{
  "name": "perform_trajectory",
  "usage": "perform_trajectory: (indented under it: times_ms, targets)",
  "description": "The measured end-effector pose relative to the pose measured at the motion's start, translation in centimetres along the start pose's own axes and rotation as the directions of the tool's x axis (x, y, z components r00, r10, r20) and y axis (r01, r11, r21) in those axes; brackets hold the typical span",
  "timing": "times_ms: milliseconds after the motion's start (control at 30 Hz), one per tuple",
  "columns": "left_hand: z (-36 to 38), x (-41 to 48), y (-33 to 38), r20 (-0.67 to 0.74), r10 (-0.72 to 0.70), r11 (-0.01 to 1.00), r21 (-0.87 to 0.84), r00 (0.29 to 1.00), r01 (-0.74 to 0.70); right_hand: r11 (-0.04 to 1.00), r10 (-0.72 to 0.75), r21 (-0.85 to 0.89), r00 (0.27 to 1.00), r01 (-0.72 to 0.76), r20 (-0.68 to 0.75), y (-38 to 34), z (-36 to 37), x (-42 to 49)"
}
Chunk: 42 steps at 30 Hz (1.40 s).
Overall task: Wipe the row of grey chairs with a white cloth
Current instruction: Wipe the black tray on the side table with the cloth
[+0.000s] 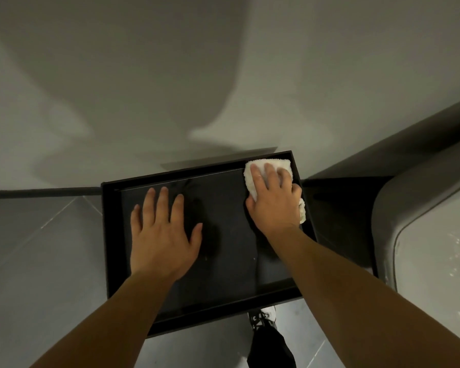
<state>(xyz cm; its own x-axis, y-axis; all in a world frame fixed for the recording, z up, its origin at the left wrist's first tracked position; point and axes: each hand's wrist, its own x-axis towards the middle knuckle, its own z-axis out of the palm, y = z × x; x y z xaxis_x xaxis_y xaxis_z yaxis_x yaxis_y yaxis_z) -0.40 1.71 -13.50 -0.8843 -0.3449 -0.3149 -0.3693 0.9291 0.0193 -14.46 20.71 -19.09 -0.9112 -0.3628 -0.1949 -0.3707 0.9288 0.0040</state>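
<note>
A white cloth [252, 172] lies bunched in the far right corner of a black tray-topped side table [112, 235]. My right hand [274, 200] presses down on the cloth with its fingers spread over it. Flat on the dark tray surface to the left rests my left hand [162, 232], fingers straight and apart, holding nothing. A grey upholstered chair [414, 208] stands right of the table, only its arm and part of its seat in view.
A pale wall [170, 75] rises directly behind the table. Grey floor tiles [37, 261] spread to the left and below. My foot in a white shoe [263, 318] and a dark trouser leg show under the table's near edge.
</note>
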Motion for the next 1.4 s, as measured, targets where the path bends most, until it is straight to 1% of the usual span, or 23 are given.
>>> perform_trajectory:
  times_ms: [67, 200, 233, 300, 367, 433, 467, 567, 667, 733, 800, 833, 867, 900, 967, 1033, 1100, 1200, 1267, 1400]
  targets:
    - [-0.5, -0.5, -0.2, -0.018, 0.007, 1.0, 0.002, 1.0, -0.007, 1.0, -0.028, 0.009, 0.999, 0.028, 0.016, 0.1, -0.7, -0.4]
    - [-1.3, -1.2, -0.7, -0.101, 0.005, 1.0, -0.02, 0.995, -0.007, 0.987, -0.157, 0.024, 0.986, 0.158, -0.05, -0.5, -1.0, -3.1]
    - [-1.3, -1.3, -0.8, -0.109, 0.009, 1.0, -0.01, 0.994, -0.01, 0.986, -0.16, 0.027, 0.985, 0.162, -0.07, -0.7, -0.9, -3.6]
    - [-1.1, -1.9, -1.1, -0.102, 0.02, 1.0, 0.022, 0.995, -0.018, 0.993, -0.107, 0.046, 0.989, 0.112, -0.103, -1.1, -0.8, -3.8]
    - [-0.6, -2.7, -1.6, -0.093, 0.015, 0.999, 0.031, 0.996, -0.012, 0.997, -0.048, 0.056, 0.998, 0.051, -0.051, -1.0, -0.8, -3.3]
    - [0.0, -3.5, -2.2, -0.088, 0.005, 0.999, 0.042, 0.996, -0.002, 0.997, -0.032, 0.072, 0.998, 0.029, 0.045, -0.6, -0.6, -2.7]
    - [0.3, -3.9, -2.4, -0.088, 0.003, 0.999, 0.05, 0.996, 0.001, 0.997, -0.034, 0.066, 0.997, 0.029, 0.071, -0.5, -0.3, -2.6]
    - [0.7, -5.2, -2.9, -0.068, -0.015, 0.998, 0.058, 0.998, 0.019, 0.999, -0.02, 0.043, 0.995, 0.015, 0.099, -0.8, -0.3, -3.2]
    - [-0.7, -6.0, -2.6, -0.09, -0.032, 0.997, 0.062, 0.995, 0.038, 0.993, -0.011, 0.121, 0.978, -0.014, 0.207, -0.8, -1.8, -3.2]
    - [-2.7, -6.5, -1.9, -0.078, -0.024, 0.997, 0.066, 0.997, 0.029, 0.986, -0.018, 0.161, 0.939, -0.04, 0.343, -0.6, -4.0, -3.1]
    - [-5.4, -7.5, -1.1, -0.076, -0.025, 0.998, 0.064, 0.997, 0.03, 0.983, -0.015, 0.165, 0.865, -0.079, 0.501, -0.3, -6.5, -2.9]
    - [-6.9, -8.0, -0.7, -0.089, -0.029, 0.998, 0.054, 0.996, 0.034, 0.983, -0.003, 0.152, 0.83, -0.099, 0.558, -0.1, -8.0, -3.2]
    - [-8.5, -8.7, -0.1, -0.112, -0.028, 0.999, 0.041, 0.993, 0.033, 0.984, 0.0, 0.145, 0.814, -0.104, 0.581, 0.3, -9.7, -3.9]
    - [-10.2, -9.5, 0.5, -0.142, -0.024, 0.999, 0.026, 0.99, 0.028, 0.983, -0.008, 0.155, 0.812, -0.101, 0.583, 0.8, -11.5, -4.8]
    - [-13.6, -11.4, 1.6, -0.185, -0.004, 1.0, 0.013, 0.983, 0.007, 0.977, -0.026, 0.188, 0.831, -0.095, 0.556, 2.1, -16.0, -7.6]
    - [-16.8, -13.8, 2.7, -0.192, 0.052, 0.998, 0.037, 0.98, -0.046, 0.958, -0.016, 0.251, 0.847, -0.139, 0.532, 3.7, -20.5, -11.3]
    - [-19.7, -16.1, 4.0, -0.214, 0.116, 0.993, 0.047, 0.97, -0.108, 0.935, 0.036, 0.285, 0.858, -0.21, 0.512, 5.9, -24.6, -15.5]
    - [-23.3, -20.0, 6.5, -0.241, 0.153, 0.988, 0.052, 0.958, -0.145, 0.922, 0.118, 0.278, 0.877, -0.271, 0.466, 9.4, -29.6, -21.4]
    - [-25.0, -22.5, 8.5, -0.252, 0.201, 0.979, 0.064, 0.947, -0.191, 0.902, 0.175, 0.28, 0.872, -0.328, 0.457, 11.9, -32.3, -25.1]
    - [-27.4, -26.5, 13.0, -0.225, 0.322, 0.947, 0.099, 0.92, -0.307, 0.78, 0.329, 0.351, 0.817, -0.517, 0.474, 17.7, -35.9, -31.2]
